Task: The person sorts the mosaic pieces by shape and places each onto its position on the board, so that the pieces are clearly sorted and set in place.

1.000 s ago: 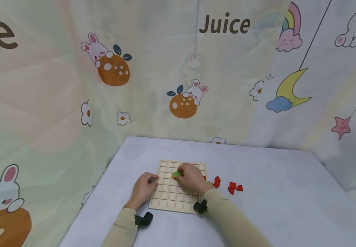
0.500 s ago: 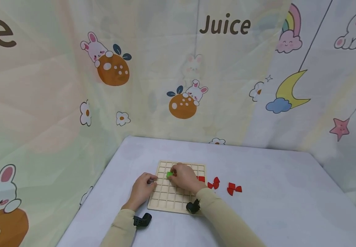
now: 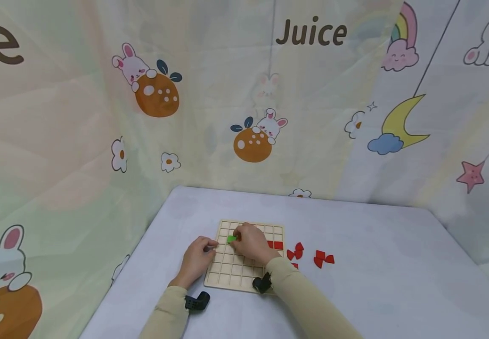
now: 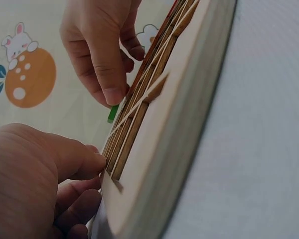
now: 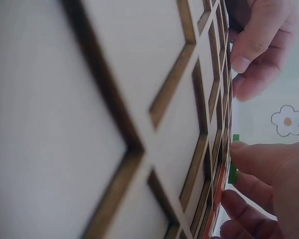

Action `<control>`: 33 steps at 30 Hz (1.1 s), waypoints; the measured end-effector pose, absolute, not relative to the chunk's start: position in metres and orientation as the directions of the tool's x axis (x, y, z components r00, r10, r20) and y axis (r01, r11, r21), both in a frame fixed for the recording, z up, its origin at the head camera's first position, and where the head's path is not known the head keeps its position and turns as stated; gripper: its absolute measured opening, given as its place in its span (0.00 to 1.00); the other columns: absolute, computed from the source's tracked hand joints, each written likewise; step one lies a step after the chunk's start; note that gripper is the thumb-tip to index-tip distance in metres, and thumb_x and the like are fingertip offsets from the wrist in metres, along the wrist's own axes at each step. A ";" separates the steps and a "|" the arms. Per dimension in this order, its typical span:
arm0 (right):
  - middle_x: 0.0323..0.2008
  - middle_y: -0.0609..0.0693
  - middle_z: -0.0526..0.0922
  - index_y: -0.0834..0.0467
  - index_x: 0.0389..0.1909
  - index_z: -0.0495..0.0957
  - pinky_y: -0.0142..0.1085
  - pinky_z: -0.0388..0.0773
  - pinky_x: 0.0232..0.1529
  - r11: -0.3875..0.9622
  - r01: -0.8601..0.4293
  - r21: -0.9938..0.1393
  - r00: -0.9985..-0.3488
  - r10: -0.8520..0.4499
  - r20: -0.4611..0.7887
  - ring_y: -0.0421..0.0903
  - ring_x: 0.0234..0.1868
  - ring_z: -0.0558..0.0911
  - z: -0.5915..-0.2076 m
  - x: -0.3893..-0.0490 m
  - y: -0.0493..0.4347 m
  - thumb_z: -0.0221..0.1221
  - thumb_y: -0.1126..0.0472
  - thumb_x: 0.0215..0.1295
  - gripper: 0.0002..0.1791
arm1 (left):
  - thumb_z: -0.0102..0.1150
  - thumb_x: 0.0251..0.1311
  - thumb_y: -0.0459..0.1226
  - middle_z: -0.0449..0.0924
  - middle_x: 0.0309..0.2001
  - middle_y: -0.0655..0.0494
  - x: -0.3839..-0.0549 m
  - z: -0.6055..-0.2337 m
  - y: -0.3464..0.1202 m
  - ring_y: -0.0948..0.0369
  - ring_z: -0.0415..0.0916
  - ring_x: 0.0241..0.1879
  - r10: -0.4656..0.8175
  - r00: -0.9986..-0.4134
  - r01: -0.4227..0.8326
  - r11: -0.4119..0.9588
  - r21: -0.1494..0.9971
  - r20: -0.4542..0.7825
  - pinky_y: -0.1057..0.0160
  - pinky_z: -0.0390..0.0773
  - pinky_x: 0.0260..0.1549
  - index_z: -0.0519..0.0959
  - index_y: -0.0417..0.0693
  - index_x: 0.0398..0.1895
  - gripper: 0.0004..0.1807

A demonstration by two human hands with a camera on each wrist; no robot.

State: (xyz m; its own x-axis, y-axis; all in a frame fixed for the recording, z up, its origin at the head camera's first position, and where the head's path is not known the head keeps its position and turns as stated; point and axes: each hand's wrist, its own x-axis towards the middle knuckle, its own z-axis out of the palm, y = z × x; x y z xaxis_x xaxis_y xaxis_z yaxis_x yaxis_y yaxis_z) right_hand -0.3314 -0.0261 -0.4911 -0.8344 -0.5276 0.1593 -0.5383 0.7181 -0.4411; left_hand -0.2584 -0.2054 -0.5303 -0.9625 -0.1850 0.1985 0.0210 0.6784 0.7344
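A square wooden grid board (image 3: 223, 278) lies on the white table. My right hand (image 3: 253, 242) pinches a small green square tile (image 3: 231, 239) between thumb and fingers, over the board's upper left cells. In the left wrist view the green tile (image 4: 112, 113) is tilted close over the grid. At the board's left edge my left hand (image 3: 195, 259) holds the rim with its thumb and fingertips. Two red square tiles (image 3: 278, 245) sit in cells near the right edge. My right hand hides the cells between them and the green tile; an orange-red tile (image 5: 219, 186) shows there in the right wrist view.
Several loose red pieces, some with a rounded side, lie right of the board in a nearer group (image 3: 298, 249) and a farther group (image 3: 320, 255). Another red piece (image 3: 295, 266) peeks out beside the right sleeve (image 3: 299, 287). A printed curtain (image 3: 210, 94) surrounds the table.
The right hand has moved left across the board with the green tile, uncovering the red square tiles behind it. The left hand stays at the board's left edge.
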 end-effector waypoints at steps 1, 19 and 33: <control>0.28 0.44 0.74 0.57 0.40 0.84 0.31 0.70 0.29 0.721 -0.536 -0.440 -0.836 -0.526 0.156 0.39 0.28 0.71 -0.491 -0.332 -0.026 0.67 0.54 0.59 0.12 | 0.61 0.57 0.29 0.77 0.41 0.59 -0.259 -0.530 -0.205 0.61 0.75 0.41 -0.185 -0.962 0.022 0.678 0.734 0.200 0.57 0.75 0.41 0.82 0.52 0.33 0.08; 0.30 0.44 0.73 0.56 0.45 0.84 0.32 0.70 0.31 0.723 -0.526 -0.448 -0.841 -0.519 0.151 0.40 0.29 0.71 -0.494 -0.334 -0.023 0.68 0.52 0.58 0.16 | 0.54 0.57 0.25 0.77 0.40 0.59 -0.259 -0.526 -0.204 0.62 0.73 0.38 -0.204 -0.963 -0.007 0.670 0.743 0.175 0.60 0.74 0.38 0.81 0.54 0.29 0.13; 0.35 0.45 0.76 0.55 0.42 0.85 0.34 0.72 0.35 0.710 -0.550 -0.439 -0.827 -0.539 0.163 0.41 0.33 0.73 -0.493 -0.332 -0.018 0.67 0.53 0.59 0.13 | 0.54 0.58 0.26 0.77 0.41 0.59 -0.260 -0.529 -0.205 0.61 0.74 0.39 -0.191 -0.967 -0.006 0.684 0.729 0.171 0.58 0.74 0.40 0.81 0.54 0.32 0.12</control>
